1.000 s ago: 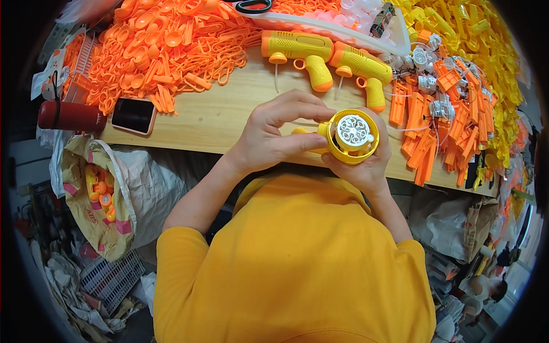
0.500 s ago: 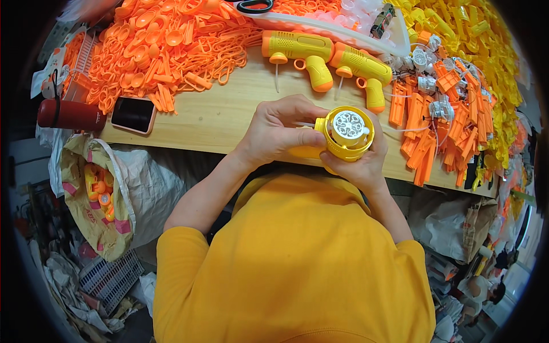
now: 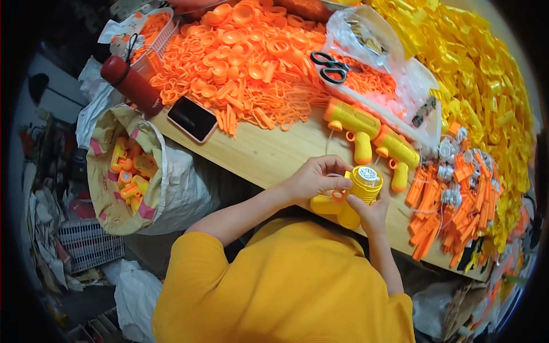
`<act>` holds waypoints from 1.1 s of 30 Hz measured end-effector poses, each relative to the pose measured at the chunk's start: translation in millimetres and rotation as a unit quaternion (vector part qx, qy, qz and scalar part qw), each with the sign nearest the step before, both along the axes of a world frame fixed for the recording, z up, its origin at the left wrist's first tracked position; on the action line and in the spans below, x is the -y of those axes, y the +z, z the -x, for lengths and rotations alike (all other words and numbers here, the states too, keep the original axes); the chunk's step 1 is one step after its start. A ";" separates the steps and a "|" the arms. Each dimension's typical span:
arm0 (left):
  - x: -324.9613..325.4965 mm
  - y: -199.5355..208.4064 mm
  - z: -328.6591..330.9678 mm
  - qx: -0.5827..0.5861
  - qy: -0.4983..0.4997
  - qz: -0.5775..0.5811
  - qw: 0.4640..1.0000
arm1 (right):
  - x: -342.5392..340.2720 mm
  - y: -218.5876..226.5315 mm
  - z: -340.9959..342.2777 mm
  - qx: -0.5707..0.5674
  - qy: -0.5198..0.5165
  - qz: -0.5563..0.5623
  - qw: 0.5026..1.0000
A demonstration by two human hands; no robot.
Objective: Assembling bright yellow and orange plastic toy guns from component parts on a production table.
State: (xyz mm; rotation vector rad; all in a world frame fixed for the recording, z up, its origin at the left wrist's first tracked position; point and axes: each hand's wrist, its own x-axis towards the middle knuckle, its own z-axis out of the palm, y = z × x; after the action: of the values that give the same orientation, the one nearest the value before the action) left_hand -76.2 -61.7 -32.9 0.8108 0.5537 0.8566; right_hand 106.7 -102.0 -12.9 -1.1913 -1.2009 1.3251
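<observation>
At the table's near edge I hold a yellow toy gun [image 3: 365, 188] in both hands. Its barrel points upward, with a white disc full of holes at the end. The gun's grip and lower body hang below, toward my shirt. My left hand [image 3: 321, 180] is closed on the barrel's left side, thumb and fingers near the rim. From the right, my right hand [image 3: 373, 215] wraps the barrel, its thumb in front and its other fingers mostly hidden behind. Just beyond my hands lie two yellow and orange toy guns, one farther [image 3: 350, 119] and one nearer [image 3: 398, 148].
Orange plastic parts [image 3: 240, 63] heap at the far left, yellow parts [image 3: 463, 74] at the far right. Orange pieces with wired motors [image 3: 452, 206] lie right. Scissors [image 3: 331, 67], a phone [image 3: 193, 119] and a red bottle [image 3: 131, 86] are around. A sack [image 3: 177, 188] stands left.
The view has swung left, so the table appears lower and tilted. The toy gun has turned in my hands: the disc looks smaller and the barrel's side and grip now show.
</observation>
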 end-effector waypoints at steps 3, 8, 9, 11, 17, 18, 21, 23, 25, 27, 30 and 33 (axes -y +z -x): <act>-7.3 8.4 10.8 -0.076 -0.001 -0.069 0.995 | -5.1 -2.6 6.0 -0.023 0.001 -0.002 1.000; -55.9 29.3 51.3 -0.293 0.189 -0.238 0.906 | -12.3 -6.2 -0.1 -0.024 0.005 0.012 1.000; -73.1 32.0 63.8 -0.352 0.248 -0.310 0.848 | -12.6 -7.4 -2.8 -0.025 -0.005 0.022 0.999; -108.1 37.7 91.6 -0.445 0.350 -0.405 0.717 | -13.3 -9.7 -6.9 -0.029 -0.012 0.030 0.999; -197.0 34.0 148.3 -0.628 0.386 -0.487 0.470 | -12.9 -12.2 -10.2 -0.042 -0.020 0.049 0.998; -204.2 33.1 149.9 -0.626 0.385 -0.488 0.471 | -12.4 -11.8 -10.1 -0.039 -0.023 0.045 0.998; -216.2 31.6 150.4 -0.699 0.296 -0.451 0.470 | -10.5 -10.6 -11.6 -0.038 -0.030 0.040 0.998; -214.9 32.7 152.4 -0.707 0.289 -0.471 0.441 | -7.3 -8.9 -13.0 -0.041 -0.031 0.037 0.998; -209.8 35.6 156.4 -0.691 0.310 -0.475 0.447 | -4.9 -7.7 -15.0 -0.016 -0.030 0.045 0.998; -201.7 38.5 159.8 -0.677 0.330 -0.477 0.453 | -3.5 -6.9 -16.6 -0.017 -0.033 0.044 0.998; -160.9 61.1 141.4 -0.579 0.362 -0.473 0.556 | 0.1 -8.1 -22.8 -0.025 -0.053 0.044 0.997; -108.8 58.2 119.5 -0.430 0.265 -0.236 0.830 | 0.9 -13.1 -29.9 -0.020 -0.073 0.041 0.996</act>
State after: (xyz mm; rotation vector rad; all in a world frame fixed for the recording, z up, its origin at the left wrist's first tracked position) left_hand -195.8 47.1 25.3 1.5620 1.4514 1.1377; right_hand 136.6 -102.9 -25.9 -1.2798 -1.0190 1.2937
